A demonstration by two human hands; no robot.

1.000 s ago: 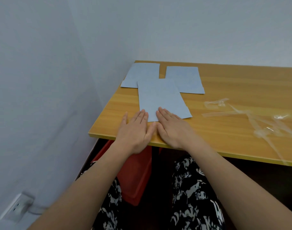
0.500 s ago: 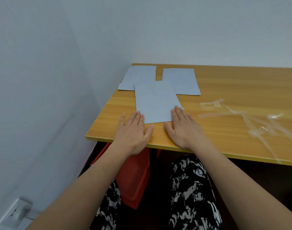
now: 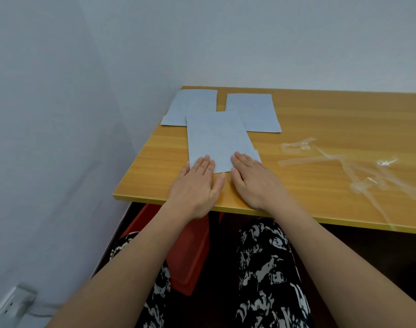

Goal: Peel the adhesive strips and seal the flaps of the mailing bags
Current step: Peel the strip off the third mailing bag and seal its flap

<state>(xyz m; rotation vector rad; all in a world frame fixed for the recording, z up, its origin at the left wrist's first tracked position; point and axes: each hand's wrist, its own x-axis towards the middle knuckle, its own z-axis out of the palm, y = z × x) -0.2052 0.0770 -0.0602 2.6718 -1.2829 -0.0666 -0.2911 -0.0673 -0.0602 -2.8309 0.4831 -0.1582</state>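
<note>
On the wooden table (image 3: 320,119), near its left corner: three grey-blue mailing bags lie flat; lines below run from largest item to smallest.

Table: fills the right half of the view; walls meet behind its far-left corner.

Nearest mailing bag (image 3: 216,138): flat, slightly skewed, its near edge under both sets of fingers; its far corners overlap the two bags behind.

Far-left mailing bag (image 3: 190,102): flat, at the table's corner, untouched.

Far-right mailing bag (image 3: 252,110): flat, just beside the far-left one, a narrow gap between them.

Left hand (image 3: 197,183): flat, palm down, fingers extended and closed side by side on the near-left edge of the nearest bag; it grips nothing.

Right hand (image 3: 254,181): flat, palm down, fingers on the near-right edge; it grips nothing.

Change: over the last second the hands spread apart along the near edge, then drew closer again; the right hand now sits nearer the middle.

Meaning: judged to be smoothing strokes pressing the folded flap onto its adhesive; this bag's seal appears nearly complete.

Peeled liner strips (image 3: 344,166): clear, crumpled, scattered well to the right, apart from the bags.
</note>
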